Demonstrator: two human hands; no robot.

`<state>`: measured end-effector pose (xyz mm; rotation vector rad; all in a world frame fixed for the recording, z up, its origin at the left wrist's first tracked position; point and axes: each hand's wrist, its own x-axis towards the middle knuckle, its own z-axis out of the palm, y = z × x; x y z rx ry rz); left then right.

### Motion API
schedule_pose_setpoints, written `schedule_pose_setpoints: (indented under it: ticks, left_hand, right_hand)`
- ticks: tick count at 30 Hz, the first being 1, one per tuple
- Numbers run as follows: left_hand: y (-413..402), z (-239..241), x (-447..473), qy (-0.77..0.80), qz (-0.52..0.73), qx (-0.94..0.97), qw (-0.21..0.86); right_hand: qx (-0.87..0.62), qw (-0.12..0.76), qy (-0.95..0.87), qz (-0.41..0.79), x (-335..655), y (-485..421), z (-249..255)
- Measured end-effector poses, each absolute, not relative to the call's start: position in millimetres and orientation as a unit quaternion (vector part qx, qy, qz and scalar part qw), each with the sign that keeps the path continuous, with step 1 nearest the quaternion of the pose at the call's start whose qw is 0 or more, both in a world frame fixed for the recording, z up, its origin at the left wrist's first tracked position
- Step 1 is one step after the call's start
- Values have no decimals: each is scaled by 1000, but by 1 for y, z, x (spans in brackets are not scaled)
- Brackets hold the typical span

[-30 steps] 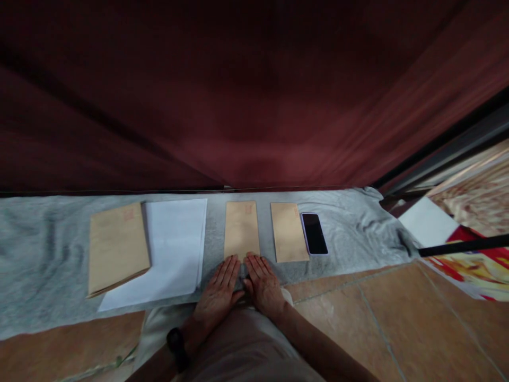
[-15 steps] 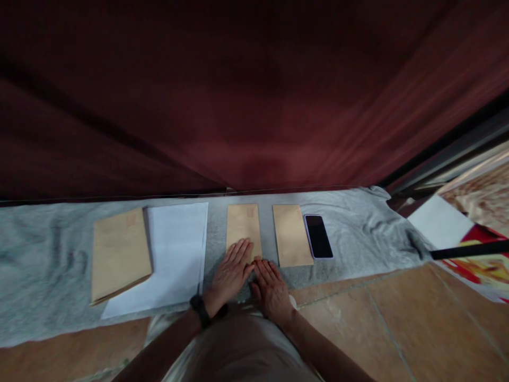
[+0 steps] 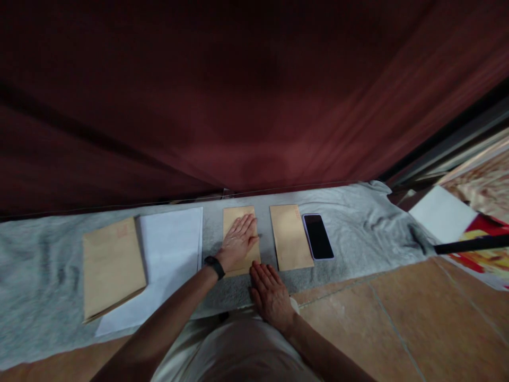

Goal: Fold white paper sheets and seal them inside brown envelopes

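Observation:
My left hand (image 3: 239,240) lies flat, fingers stretched out, on top of the middle brown envelope (image 3: 231,214) on a grey cloth (image 3: 358,223). A black band sits on that wrist. My right hand (image 3: 271,294) rests flat and open on the cloth just below the envelope's near edge, holding nothing. A second narrow brown envelope (image 3: 290,236) lies to the right, with a black phone (image 3: 317,236) beside it. To the left are white sheets of paper (image 3: 169,246) and a larger brown envelope (image 3: 111,265).
A dark red curtain (image 3: 254,106) hangs behind the cloth. Brown floor tiles (image 3: 397,318) lie at the front right. At the far right are a white sheet (image 3: 441,215), colourful printed paper (image 3: 487,233) and a dark bar (image 3: 469,244).
My left hand has slid forward from the envelope's near edge up onto the middle of the envelope. My right hand stayed near the envelope's near edge.

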<state>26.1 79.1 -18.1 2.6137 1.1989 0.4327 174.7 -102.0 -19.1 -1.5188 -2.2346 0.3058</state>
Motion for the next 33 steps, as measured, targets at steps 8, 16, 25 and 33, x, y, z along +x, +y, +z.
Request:
schedule_pose_setpoints:
  ticks: [8, 16, 25, 33]
  left_hand:
    - [106, -20, 34, 442, 114, 888, 63]
    - [79, -29, 20, 406, 110, 905, 62]
    - [9, -23, -14, 358, 90, 927, 61]
    - [-53, -39, -50, 399, 128, 905, 71]
  right_hand:
    - [-541, 202, -812, 90, 176, -101, -21]
    - [-540, 213, -809, 88, 175, -102, -22]
    - [-541, 235, -803, 82, 173, -101, -22]
    - [-545, 242, -798, 87, 173, -101, -20]
